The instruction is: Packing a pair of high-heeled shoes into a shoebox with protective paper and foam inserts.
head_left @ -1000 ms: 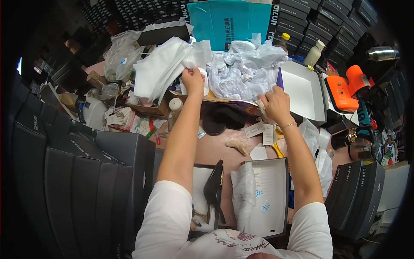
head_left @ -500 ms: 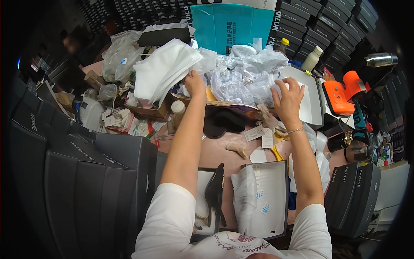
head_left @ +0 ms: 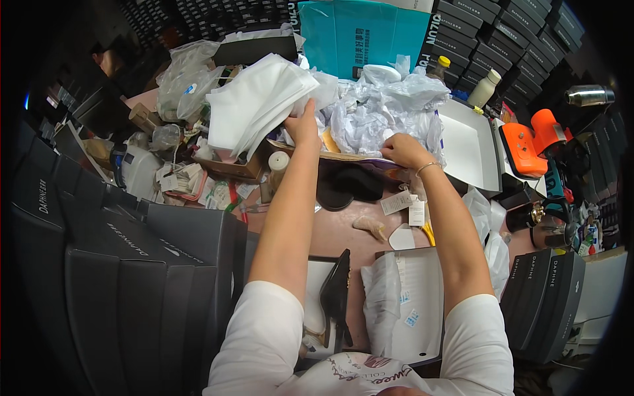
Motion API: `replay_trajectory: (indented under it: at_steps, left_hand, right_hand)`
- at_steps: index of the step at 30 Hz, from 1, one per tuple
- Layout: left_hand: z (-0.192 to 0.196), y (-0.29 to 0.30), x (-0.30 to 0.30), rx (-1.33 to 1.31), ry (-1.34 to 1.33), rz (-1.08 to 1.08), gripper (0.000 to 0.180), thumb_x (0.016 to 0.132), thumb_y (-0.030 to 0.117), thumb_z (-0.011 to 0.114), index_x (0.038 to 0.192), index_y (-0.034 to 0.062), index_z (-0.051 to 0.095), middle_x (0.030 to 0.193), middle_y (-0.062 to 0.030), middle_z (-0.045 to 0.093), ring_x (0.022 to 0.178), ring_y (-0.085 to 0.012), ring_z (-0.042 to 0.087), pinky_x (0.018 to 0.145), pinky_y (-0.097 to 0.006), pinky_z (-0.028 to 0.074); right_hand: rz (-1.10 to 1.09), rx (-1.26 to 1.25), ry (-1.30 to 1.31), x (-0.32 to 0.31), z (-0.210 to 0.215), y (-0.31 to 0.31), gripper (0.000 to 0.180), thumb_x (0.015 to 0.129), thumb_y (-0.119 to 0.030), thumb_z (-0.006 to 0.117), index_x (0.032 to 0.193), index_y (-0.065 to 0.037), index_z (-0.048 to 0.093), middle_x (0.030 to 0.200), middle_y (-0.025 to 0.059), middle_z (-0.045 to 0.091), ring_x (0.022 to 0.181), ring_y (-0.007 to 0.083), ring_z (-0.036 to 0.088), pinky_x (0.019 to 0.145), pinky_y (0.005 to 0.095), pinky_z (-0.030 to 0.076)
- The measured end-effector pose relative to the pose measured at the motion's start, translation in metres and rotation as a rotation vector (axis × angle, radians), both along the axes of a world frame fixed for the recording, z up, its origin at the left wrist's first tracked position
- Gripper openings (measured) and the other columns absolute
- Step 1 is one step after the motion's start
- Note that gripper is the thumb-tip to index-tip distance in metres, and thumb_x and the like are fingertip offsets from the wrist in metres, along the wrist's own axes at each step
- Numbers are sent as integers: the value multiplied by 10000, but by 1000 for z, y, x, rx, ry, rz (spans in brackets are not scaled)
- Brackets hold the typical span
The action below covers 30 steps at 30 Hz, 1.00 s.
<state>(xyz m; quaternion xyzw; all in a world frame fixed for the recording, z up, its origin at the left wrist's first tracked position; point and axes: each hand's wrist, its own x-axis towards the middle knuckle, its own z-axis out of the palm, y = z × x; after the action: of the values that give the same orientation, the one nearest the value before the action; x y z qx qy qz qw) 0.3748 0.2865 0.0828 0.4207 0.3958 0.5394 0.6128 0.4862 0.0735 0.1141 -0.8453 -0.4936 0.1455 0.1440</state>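
My left hand [head_left: 304, 124] is at the right edge of a stack of thin white sheets [head_left: 247, 109], its thumb up and its fingers closed on the edge, partly hidden. Over the front rim of an open carton [head_left: 337, 156], my right hand [head_left: 405, 150] has its fingers curled into a heap of crumpled white tissue paper [head_left: 376, 109]. Nearer me, a black shoe [head_left: 337, 290] stands on its side in a shoebox at the left. Beside it lies an open white-lined box [head_left: 422, 310] with a white paper-wrapped bundle [head_left: 384, 310] inside.
Dark shoeboxes [head_left: 152, 297] stand at the left, more [head_left: 545, 297] at the right. An orange tape dispenser [head_left: 522, 148], a pale bottle [head_left: 485, 89] and an empty box lid [head_left: 469, 142] are at the back right. Hang tags [head_left: 416, 212] and a black insole-like piece [head_left: 340, 188] lie mid-table.
My right hand has come down and left from above the heap's right side, its spread fingers now curled into the paper. My left hand stays by the white sheets. The view has shifted slightly.
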Motion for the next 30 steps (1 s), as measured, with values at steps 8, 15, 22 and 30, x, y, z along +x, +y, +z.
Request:
replay_trajectory:
  at_steps: [8,15,22,30]
  left_hand:
    - [16,5,-20,-374,-511,-172,391,895,233,492,1237,46,518,1174,-72,577,1022,-234,596,805,-365,503]
    - [23,5,-33,-196,-464,-149,371,896,228,528,1204,22,542,1178,-76,591,1033,-244,600,888,-356,478]
    - [38,-51,-22,879,1028,-699,256,771,131,574,997,31,640,1012,-203,655,959,-380,617,829,-453,481]
    - [36,-50,-18,884,1286,-853,225,764,112,588,939,17,692,1027,-203,664,983,-332,643,834,-418,512]
  right_hand:
    - [-215,302,-108,-15,-4,-6,295,753,-281,562,765,-11,680,754,216,652,720,397,630,718,451,503]
    - [-259,329,-107,-28,7,-1,208,757,-206,594,749,-6,649,778,221,647,718,403,620,696,446,497]
    - [-78,819,-476,-32,10,-5,162,799,-140,629,935,-59,595,1019,121,624,965,308,575,856,407,418]
    - [-60,663,-195,-8,53,109,422,814,-109,619,1229,-85,545,1185,179,578,1085,334,561,957,412,421]
